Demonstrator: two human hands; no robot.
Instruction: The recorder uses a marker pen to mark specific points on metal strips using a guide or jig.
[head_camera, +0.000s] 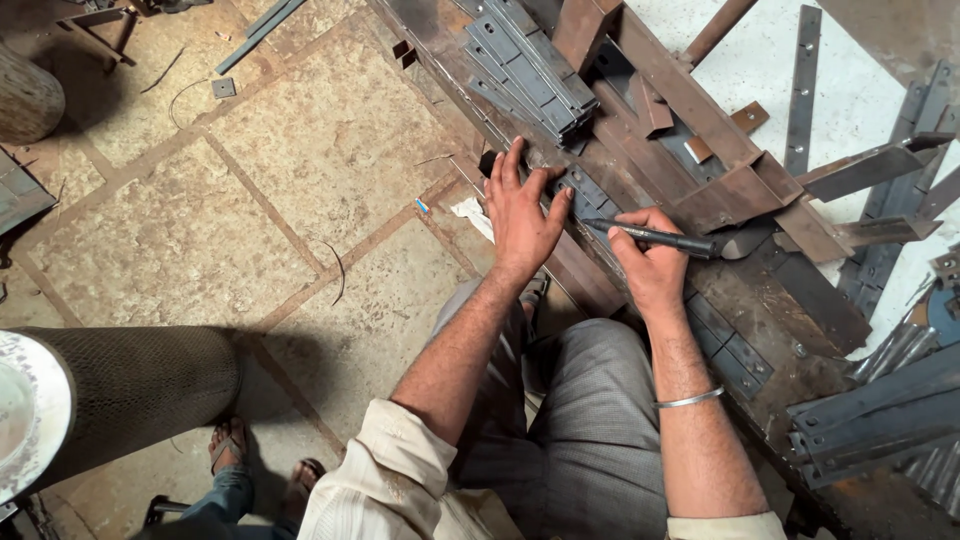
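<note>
1. Strip (583, 190) of dark flat steel lies along the near edge of the bench (800, 330), and both your hands are on it.
2. Your left hand (520, 215) lies flat on the strip, fingers spread wide and gripping nothing; that weight most likely keeps the strip from sliding.
3. Your right hand (650, 265) has its fingers closed round a black marker (655, 237), held low and nearly level, tip aimed at the strip just beside your left thumb.
4. Close past your left fingertips, along the same edge, sits a stack (530, 65) of similar strips.
5. Rusty angle pieces (730, 190) crowd the bench behind the marker, so your right hand has little room on that side.
6. Toward the bench's right end, more bars (870, 415) lie piled.
7. On your side the stone floor (250, 200) is open, though a person's sandalled feet (265, 460) stand near your left elbow.
</note>
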